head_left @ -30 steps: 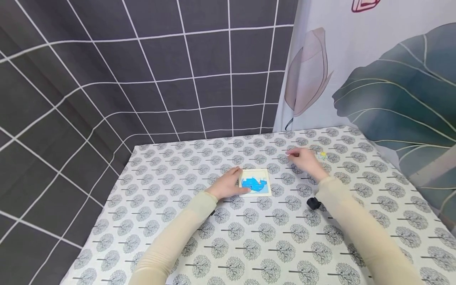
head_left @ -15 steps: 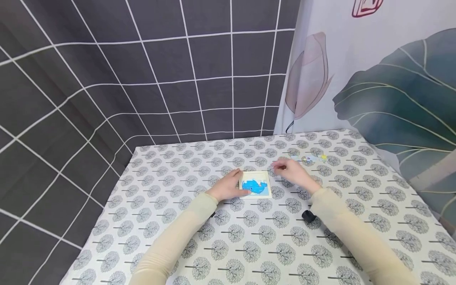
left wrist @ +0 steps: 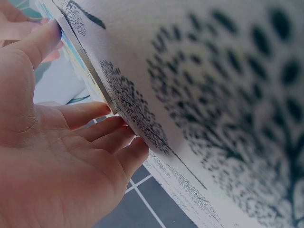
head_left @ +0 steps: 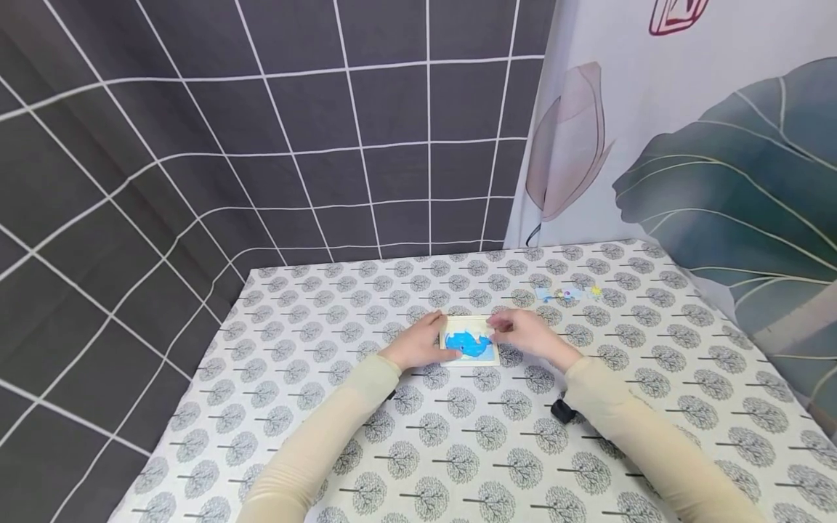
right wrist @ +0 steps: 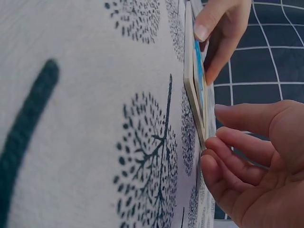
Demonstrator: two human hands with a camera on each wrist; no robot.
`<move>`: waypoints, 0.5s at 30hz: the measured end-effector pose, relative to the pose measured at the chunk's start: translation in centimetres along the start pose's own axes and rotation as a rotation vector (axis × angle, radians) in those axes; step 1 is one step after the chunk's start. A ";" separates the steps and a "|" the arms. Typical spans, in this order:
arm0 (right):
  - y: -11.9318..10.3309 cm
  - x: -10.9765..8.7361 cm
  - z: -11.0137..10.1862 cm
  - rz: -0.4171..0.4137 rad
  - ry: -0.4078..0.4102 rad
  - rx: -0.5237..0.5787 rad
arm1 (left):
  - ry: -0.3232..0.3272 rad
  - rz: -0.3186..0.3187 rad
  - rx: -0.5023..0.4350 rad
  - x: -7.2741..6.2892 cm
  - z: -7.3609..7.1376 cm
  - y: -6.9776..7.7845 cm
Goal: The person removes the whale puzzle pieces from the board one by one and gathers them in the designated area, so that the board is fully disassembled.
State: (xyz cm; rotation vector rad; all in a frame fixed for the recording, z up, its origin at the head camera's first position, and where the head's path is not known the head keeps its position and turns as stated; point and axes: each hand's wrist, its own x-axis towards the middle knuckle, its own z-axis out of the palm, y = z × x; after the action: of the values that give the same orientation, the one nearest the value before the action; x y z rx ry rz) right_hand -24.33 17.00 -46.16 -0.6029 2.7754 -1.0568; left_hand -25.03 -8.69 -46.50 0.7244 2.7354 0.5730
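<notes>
A small cream-framed jigsaw puzzle (head_left: pixel 485 362) with a blue whale picture lies on the patterned cloth. My left hand (head_left: pixel 418 343) grips its left side, the thumb over the lower part of the picture and the fingers at the upper left corner. In the left wrist view, the fingertips of the left hand (left wrist: pixel 71 137) sit against the puzzle's edge. My right hand (head_left: pixel 530 334) is at the upper right corner. Up close, the fingers of the right hand (right wrist: pixel 251 161) are bent at the frame's edge; I cannot tell whether a piece is between them.
Several loose puzzle pieces (head_left: pixel 566 294) lie behind the right hand, one with a yellow sun (head_left: pixel 596 290). A white cloth with tree prints (head_left: pixel 392 436) covers the table. Dark grid curtain (head_left: pixel 392 102) and floral curtain (head_left: pixel 588 181) hang behind it.
My right hand has moved left and toward me, from near the loose pieces to the puzzle's upper right corner, uncovering those pieces. My left hand has stayed on the puzzle.
</notes>
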 end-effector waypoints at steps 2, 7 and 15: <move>0.0 0.0 0.1 0.012 -0.003 -0.005 | 0.000 -0.001 0.002 0.0 0.0 -0.1; -0.1 0.2 0.4 0.008 -0.018 0.007 | 0.002 -0.002 -0.008 0.1 -0.1 -0.1; 0.0 0.3 0.9 -0.012 -0.047 -0.040 | -0.002 0.005 -0.022 0.1 0.0 -0.1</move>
State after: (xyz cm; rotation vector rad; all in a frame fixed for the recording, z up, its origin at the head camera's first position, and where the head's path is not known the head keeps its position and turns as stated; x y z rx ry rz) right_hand -24.37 16.33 -46.76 -0.6414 2.7614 -0.9790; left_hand -25.11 -8.74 -46.60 0.7259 2.7217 0.6025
